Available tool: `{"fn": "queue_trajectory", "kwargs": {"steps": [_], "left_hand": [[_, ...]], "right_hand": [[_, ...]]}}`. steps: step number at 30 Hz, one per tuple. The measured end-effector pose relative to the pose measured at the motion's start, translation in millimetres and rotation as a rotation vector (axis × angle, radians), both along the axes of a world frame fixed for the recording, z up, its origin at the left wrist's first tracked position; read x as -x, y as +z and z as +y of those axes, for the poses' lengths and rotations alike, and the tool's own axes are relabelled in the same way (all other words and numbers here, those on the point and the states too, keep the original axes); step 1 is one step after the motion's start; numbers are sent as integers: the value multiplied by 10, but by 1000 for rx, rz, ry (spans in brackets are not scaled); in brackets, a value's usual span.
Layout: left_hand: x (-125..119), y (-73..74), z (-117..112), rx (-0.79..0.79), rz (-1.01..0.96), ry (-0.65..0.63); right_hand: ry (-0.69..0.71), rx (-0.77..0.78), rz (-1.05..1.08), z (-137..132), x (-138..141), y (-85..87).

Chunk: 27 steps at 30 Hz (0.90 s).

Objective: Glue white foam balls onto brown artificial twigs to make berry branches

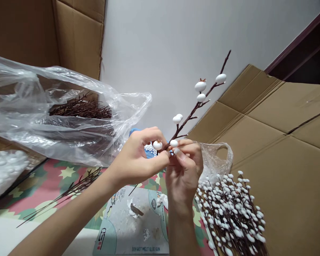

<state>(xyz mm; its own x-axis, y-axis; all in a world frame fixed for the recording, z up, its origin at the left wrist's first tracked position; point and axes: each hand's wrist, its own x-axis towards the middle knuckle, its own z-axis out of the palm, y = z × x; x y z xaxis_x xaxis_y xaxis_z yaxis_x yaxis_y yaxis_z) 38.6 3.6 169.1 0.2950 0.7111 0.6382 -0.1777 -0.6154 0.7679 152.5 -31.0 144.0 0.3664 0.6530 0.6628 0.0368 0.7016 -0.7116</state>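
Note:
My left hand [138, 154] is closed around a dark brown artificial twig [187, 120] that tilts up to the right. Several white oval berries [200, 86] sit on its side shoots, a few with small brown tips. Beside it, my right hand [184, 170] pinches what looks like a white berry [176, 151] against the lower part of the twig; its fingertips partly hide the spot. Another berry [157, 145] shows by my left thumb and forefinger. Behind the hands, a blue container [150, 150] with small white beads is mostly covered.
Bare brown twigs fill a clear plastic bag [122, 117] at left; loose twigs [77, 186] lie on the patterned cloth [49, 177]. Below is a stained glue-gun box [130, 231]. Finished-looking berry stems [232, 213] lie at right by cardboard [290, 170]. White pieces [6, 174] sit far left.

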Motion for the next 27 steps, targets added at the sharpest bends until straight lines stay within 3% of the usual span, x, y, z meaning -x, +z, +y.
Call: {"fn": "queue_trajectory", "kwargs": {"steps": [12,20,25,27], "left_hand": [[-15,-9,-28,-2,-2,5],[-9,-16,11,6,31,-19],[11,-22,68,71,-14,-10],[29,-19,98,131,-54,9]], "right_hand": [[-52,-41,-19,9,4,-40],[-13,-45,-6,14,17,7],[-5,80,-112,39,-156,28],[81,196,-249,48,-250,30]]}}
